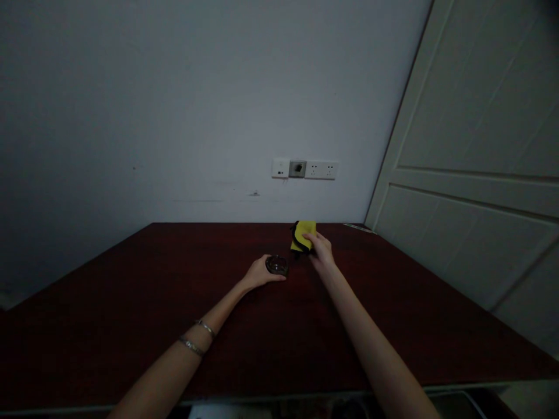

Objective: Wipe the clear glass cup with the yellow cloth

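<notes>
In the head view, both arms reach forward over a dark red tabletop [244,349], slanting inward so that the hands come near each other beyond its middle. The left forearm enters from the bottom left, with metal bracelets [191,345] partway along it. The left hand [259,272] is curved around the left side of a round dark glass dish [278,266] — thumb along the near side, fingers around the far side, clamped on it. The right forearm comes up from the bottom right, fairly straight. The right hand [324,250] pinches a folded yellow cloth [305,234] with black edging, thumb laid over its face; the other fingers are largely hidden. The cloth is just beyond the dish and to its right — whether it touches the tabletop I cannot tell.
</notes>
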The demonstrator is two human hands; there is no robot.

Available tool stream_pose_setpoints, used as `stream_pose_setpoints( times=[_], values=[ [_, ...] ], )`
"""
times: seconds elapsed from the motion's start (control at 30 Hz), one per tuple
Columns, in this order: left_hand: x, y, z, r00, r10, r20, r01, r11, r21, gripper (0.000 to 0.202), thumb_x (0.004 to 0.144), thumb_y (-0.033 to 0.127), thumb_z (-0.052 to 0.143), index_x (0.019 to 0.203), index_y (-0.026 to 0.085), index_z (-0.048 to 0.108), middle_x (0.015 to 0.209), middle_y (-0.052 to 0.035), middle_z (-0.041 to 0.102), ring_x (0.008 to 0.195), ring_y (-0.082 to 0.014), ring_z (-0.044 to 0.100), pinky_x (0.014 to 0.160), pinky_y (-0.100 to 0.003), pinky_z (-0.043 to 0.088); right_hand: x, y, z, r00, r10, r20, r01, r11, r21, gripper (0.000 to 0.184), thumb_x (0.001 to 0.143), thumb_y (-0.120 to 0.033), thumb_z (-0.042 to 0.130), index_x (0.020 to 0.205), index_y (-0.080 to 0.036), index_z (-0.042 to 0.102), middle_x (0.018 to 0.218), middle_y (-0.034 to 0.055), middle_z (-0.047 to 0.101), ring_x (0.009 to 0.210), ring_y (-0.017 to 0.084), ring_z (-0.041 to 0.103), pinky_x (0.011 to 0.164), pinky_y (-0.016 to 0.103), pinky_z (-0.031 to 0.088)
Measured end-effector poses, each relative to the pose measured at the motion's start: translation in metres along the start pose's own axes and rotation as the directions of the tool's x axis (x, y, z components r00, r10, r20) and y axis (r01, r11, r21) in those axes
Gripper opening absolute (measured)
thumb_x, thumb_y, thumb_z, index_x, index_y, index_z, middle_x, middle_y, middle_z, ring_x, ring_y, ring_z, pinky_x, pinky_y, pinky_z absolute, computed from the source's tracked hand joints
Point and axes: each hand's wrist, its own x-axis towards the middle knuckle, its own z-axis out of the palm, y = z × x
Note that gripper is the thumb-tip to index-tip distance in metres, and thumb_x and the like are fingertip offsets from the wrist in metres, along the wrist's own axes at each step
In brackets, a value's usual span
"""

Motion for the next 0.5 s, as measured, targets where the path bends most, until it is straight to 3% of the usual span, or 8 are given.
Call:
stream_pose_setpoints(
  times=[0.1, 0.17, 0.23, 0.27, 0.33, 0.4, 0.5],
  values=[
    [0.005, 0.001, 0.001, 1.0, 0.026, -0.008, -0.027, 1.0, -0.013, 0.072, 0.048, 0.044, 0.084, 0.108, 0.016, 0.057, 0.104, -0.0103, 0.068, 0.1, -0.0281, 0.064, 0.088, -0.039, 0.049, 0.005, -0.02, -0.002, 0.974, -0.211, 0.077, 0.219, 0.967, -0.129, 0.051, 0.058, -0.012, 0.063, 0.109, -0.012, 0.062, 0.104, 0.0091, 0.071, 0.095, 0.024, 0.066, 0.085, 0.037, 0.053],
    [0.01, 0.004, 0.001, 0.998, 0.06, -0.003, -0.06, 0.998, -0.028, 0.072, 0.048, 0.042, 0.084, 0.108, 0.016, 0.056, 0.104, -0.0095, 0.068, 0.099, -0.0269, 0.064, 0.088, -0.039, 0.049, 0.008, -0.033, -0.008, 0.925, -0.334, 0.18, 0.367, 0.909, -0.196, 0.058, 0.058, -0.009, 0.063, 0.115, -0.015, 0.061, 0.118, 0.0088, 0.066, 0.111, 0.026, 0.059, 0.102, 0.042, 0.042],
    [0.017, 0.01, 0.002, 0.995, 0.1, -0.005, -0.1, 0.994, -0.047, 0.073, 0.048, 0.039, 0.085, 0.11, 0.016, 0.054, 0.106, -0.0091, 0.067, 0.1, -0.0259, 0.064, 0.09, -0.039, 0.049, 0.009, -0.043, -0.014, 0.858, -0.4, 0.321, 0.482, 0.844, -0.236, 0.06, 0.059, -0.005, 0.062, 0.117, -0.019, 0.061, 0.121, 0.0069, 0.065, 0.116, 0.025, 0.056, 0.108, 0.044, 0.036],
    [0.021, 0.014, 0.002, 0.992, 0.123, -0.012, -0.123, 0.991, -0.059, 0.075, 0.048, 0.039, 0.085, 0.112, 0.016, 0.053, 0.108, -0.0093, 0.066, 0.103, -0.0255, 0.062, 0.092, -0.039, 0.047, 0.009, -0.047, -0.018, 0.778, -0.446, 0.443, 0.59, 0.761, -0.27, 0.06, 0.063, -0.003, 0.06, 0.121, -0.019, 0.059, 0.124, 0.0079, 0.063, 0.119, 0.025, 0.055, 0.108, 0.045, 0.036],
    [0.028, 0.022, 0.001, 0.982, 0.186, -0.04, -0.189, 0.977, -0.1, 0.078, 0.049, 0.038, 0.085, 0.115, 0.015, 0.05, 0.111, -0.0108, 0.064, 0.104, -0.0254, 0.061, 0.094, -0.039, 0.046, 0.01, -0.049, -0.023, 0.518, -0.477, 0.71, 0.834, 0.465, -0.296, 0.057, 0.075, -0.003, 0.053, 0.13, -0.018, 0.051, 0.133, 0.0121, 0.056, 0.125, 0.023, 0.05, 0.108, 0.045, 0.037],
    [0.035, 0.029, -0.001, 0.963, 0.256, -0.082, -0.265, 0.953, -0.147, 0.076, 0.052, 0.037, 0.084, 0.116, 0.015, 0.048, 0.11, -0.0116, 0.064, 0.102, -0.0252, 0.062, 0.091, -0.04, 0.048, 0.012, -0.049, -0.025, 0.258, -0.391, 0.884, 0.966, 0.138, -0.22, 0.052, 0.086, -0.005, 0.044, 0.136, -0.014, 0.042, 0.141, 0.0163, 0.048, 0.132, 0.023, 0.043, 0.108, 0.045, 0.039],
    [0.043, 0.035, -0.006, 0.938, 0.303, -0.166, -0.327, 0.934, -0.145, 0.076, 0.055, 0.037, 0.082, 0.116, 0.015, 0.043, 0.111, -0.0122, 0.061, 0.102, -0.0245, 0.061, 0.09, -0.04, 0.048, 0.019, -0.049, -0.023, 0.035, -0.259, 0.965, 0.987, -0.14, -0.073, 0.044, 0.092, -0.009, 0.04, 0.136, -0.009, 0.041, 0.141, 0.0191, 0.047, 0.136, 0.023, 0.037, 0.109, 0.043, 0.039]
  ],
)
